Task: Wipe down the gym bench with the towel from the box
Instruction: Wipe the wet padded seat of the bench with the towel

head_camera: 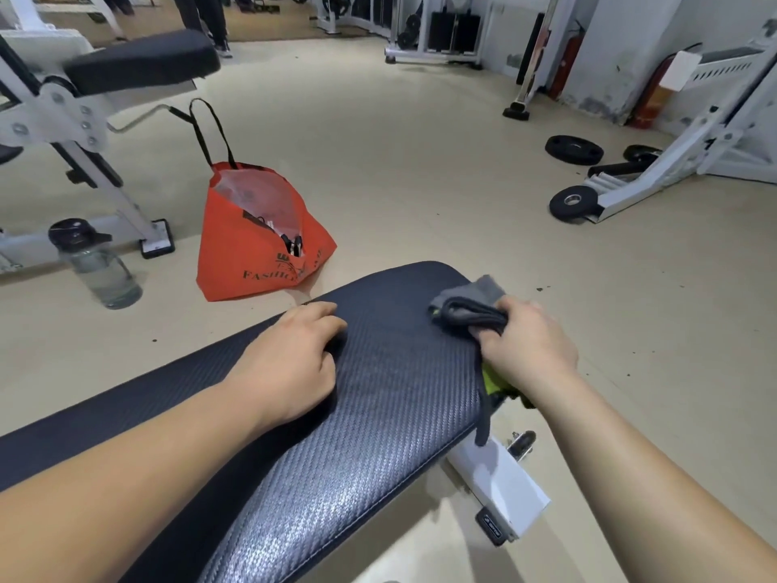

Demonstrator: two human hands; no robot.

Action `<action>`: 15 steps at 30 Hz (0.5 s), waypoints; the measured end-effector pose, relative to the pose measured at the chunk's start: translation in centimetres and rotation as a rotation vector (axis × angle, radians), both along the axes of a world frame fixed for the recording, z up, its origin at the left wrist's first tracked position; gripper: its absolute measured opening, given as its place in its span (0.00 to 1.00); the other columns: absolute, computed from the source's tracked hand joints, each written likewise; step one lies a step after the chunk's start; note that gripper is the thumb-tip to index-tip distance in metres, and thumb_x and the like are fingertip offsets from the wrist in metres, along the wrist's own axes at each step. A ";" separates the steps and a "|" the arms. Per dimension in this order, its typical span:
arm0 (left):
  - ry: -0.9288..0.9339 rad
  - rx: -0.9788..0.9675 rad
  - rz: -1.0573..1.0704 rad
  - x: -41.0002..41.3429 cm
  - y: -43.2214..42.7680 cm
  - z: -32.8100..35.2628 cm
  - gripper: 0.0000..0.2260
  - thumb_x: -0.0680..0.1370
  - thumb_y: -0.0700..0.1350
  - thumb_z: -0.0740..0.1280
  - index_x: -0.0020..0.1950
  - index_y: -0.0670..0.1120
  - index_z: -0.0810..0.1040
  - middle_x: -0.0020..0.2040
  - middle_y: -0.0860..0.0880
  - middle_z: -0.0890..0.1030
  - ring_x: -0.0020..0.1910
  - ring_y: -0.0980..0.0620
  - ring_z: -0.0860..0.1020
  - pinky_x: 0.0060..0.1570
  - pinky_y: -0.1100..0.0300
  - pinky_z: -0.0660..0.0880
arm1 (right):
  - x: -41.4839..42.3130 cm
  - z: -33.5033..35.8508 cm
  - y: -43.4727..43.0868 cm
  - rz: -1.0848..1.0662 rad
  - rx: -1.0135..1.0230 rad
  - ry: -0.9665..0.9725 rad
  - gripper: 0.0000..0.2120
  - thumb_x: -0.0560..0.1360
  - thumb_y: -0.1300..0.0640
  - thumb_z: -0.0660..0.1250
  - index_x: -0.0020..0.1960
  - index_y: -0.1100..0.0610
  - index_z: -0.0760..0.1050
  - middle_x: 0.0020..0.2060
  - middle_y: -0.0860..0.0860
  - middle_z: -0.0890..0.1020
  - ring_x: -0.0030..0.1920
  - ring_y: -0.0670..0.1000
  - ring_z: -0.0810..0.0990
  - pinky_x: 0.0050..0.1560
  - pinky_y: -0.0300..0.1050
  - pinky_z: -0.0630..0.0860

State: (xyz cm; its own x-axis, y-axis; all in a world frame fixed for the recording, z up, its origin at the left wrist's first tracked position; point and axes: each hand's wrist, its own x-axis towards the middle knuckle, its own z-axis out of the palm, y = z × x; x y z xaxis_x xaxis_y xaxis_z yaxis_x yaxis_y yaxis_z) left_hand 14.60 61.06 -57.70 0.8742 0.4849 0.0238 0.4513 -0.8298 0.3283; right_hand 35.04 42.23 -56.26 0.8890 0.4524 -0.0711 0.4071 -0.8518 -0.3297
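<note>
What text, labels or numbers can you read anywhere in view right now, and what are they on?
"FASHIO…": black print on the red tote bag on the floor; the rest of the word is lost in a fold.
Logo above that word: partly hidden, unreadable.
Black tag on the bench frame's end cap: too small to read.
White sheet by the far wall: nothing legible.
Bench pad, towel, water bottle: no text visible.

- two hands: left (290, 363), right (527, 347)
- one towel (471, 307)
- one bench (378, 414)
- one red bag (260, 237)
- one bottle (96, 265)
- three plates: (574, 150), (574, 202), (641, 153), right of frame
</note>
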 end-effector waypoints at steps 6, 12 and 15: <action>-0.039 0.029 0.028 -0.8 -1.2 0.8 0.21 0.74 0.44 0.60 0.66 0.49 0.78 0.67 0.53 0.76 0.68 0.50 0.71 0.67 0.49 0.73 | -6.7 1.2 2.3 0.350 -0.161 0.032 0.15 0.75 0.44 0.66 0.57 0.51 0.72 0.58 0.53 0.79 0.61 0.60 0.79 0.55 0.52 0.76; -0.068 0.058 0.048 -3.9 -1.9 1.4 0.18 0.74 0.43 0.63 0.63 0.49 0.80 0.61 0.53 0.78 0.63 0.49 0.73 0.64 0.50 0.74 | -6.8 1.6 1.5 0.345 -0.164 0.083 0.12 0.73 0.42 0.67 0.46 0.49 0.69 0.48 0.45 0.80 0.53 0.56 0.79 0.45 0.49 0.72; -0.081 0.054 0.074 -5.5 -1.5 1.6 0.19 0.74 0.43 0.63 0.64 0.49 0.80 0.61 0.53 0.78 0.63 0.49 0.74 0.65 0.52 0.73 | -4.7 1.4 1.1 0.126 -0.203 -0.039 0.16 0.77 0.44 0.63 0.59 0.53 0.71 0.57 0.54 0.82 0.59 0.61 0.80 0.45 0.50 0.70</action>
State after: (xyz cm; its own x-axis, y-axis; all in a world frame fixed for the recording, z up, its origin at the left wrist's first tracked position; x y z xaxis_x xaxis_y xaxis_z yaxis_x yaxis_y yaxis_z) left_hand 9.07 59.56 -56.08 0.8302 0.5443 0.1205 0.4859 -0.8124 0.3223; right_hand 30.39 43.34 -54.81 0.8301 0.5400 -0.1390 0.5235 -0.8406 -0.1388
